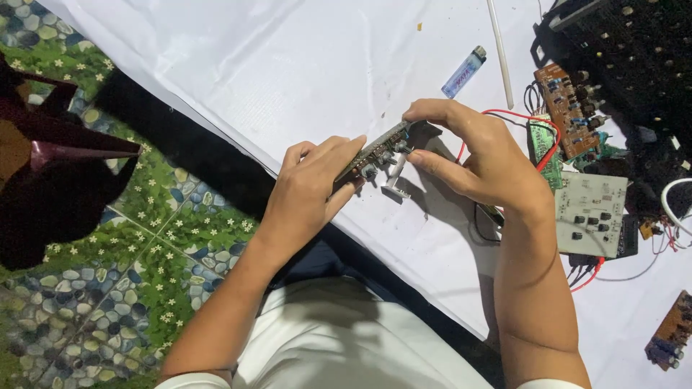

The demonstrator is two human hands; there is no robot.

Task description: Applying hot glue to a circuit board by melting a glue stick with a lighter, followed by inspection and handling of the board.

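While both hands meet over the white sheet (303,65), they share one narrow circuit board (375,153), held edge-on to the camera and raised just above the sheet. Left hand (310,191) is closed along the board's lower end, thumb on top and fingers wrapped beneath, so that end is covered. Right hand (479,155) pinches the upper end between thumb and curled fingers; the contact itself is hidden behind the fingertips. Small knobs or shafts project from the board's underside, but their number cannot be made out. A pale bracket-like piece (396,180) sits directly below the board; whether it is attached or lying loose on the sheet cannot be told. A red wire (551,140) loops out from behind the right hand, its near end concealed by the palm. Just beyond lie a white board with black knobs (587,212), partly masked by the wrist, a brown board (566,108) with components, and a green board (549,155) mostly hidden. A blue lighter (463,72) and a white rod (499,50) rest further up the sheet, the rod cut off by the frame edge. Another brown board (670,331) is cropped at lower right. Dark equipment (634,57) at upper right is too shadowed to identify.
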